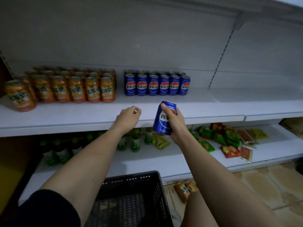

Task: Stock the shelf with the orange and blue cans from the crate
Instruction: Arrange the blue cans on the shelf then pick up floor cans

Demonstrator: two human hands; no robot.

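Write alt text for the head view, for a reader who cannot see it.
The right hand holds a blue can at the front edge of a white shelf, while the left hand, empty, rests there. Behind stand rows of orange cans and blue cans; a black crate sits below.

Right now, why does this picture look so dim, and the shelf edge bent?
Head view: weak light, dull colours; the wide lens bows the shelf; orange cans at the left edge look soft; the blue can in the right hand is sharper.
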